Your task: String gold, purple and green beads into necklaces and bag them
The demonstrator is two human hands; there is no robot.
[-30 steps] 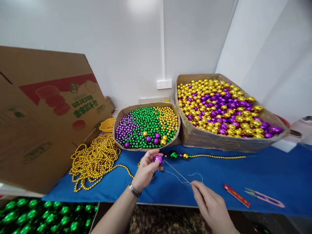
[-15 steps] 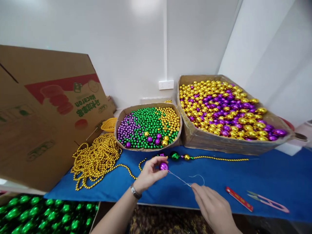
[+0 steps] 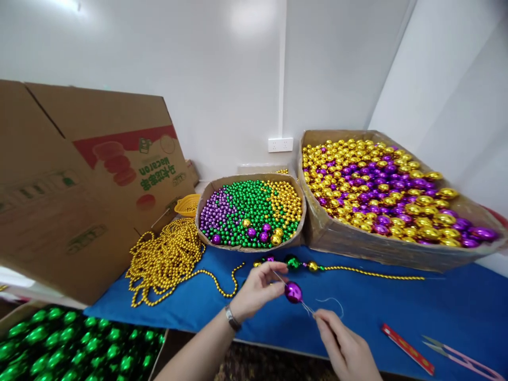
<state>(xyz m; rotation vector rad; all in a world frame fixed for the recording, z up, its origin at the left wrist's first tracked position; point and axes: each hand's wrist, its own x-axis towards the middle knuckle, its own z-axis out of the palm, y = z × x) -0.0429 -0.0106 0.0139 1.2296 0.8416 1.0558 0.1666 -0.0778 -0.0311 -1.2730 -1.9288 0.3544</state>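
Note:
A shiny purple bead (image 3: pixel 293 292) hangs on a white thread (image 3: pixel 307 307) between my two hands. My left hand (image 3: pixel 260 288) is to the left of the bead, its thumb and index finger around a thin straight strand that looks like a needle (image 3: pixel 280 276). The fingertips partly hide their hold on it. On the bead's other side, my right hand (image 3: pixel 343 338) pinches the thread, and a loose thread end curls above the fingers. Behind my left hand lies a strung row with a green bead (image 3: pixel 292 262), a gold bead (image 3: pixel 312 266) and a gold bead chain (image 3: pixel 373 272).
A carton of small beads (image 3: pixel 250 247) stands behind, beside a larger carton of gold and purple beads (image 3: pixel 365 248). Gold bead chains (image 3: pixel 169 259) are heaped left by a tall cardboard box (image 3: pixel 99 211). Snips (image 3: pixel 456 354) and a red strip (image 3: pixel 408 349) lie right. Green beads (image 3: pixel 79 344) fill a lower box.
The purple bead has left my left fingertips and now hangs on the thread nearer my right hand. My left hand has shifted to the thin strand beyond it. The view has moved slightly.

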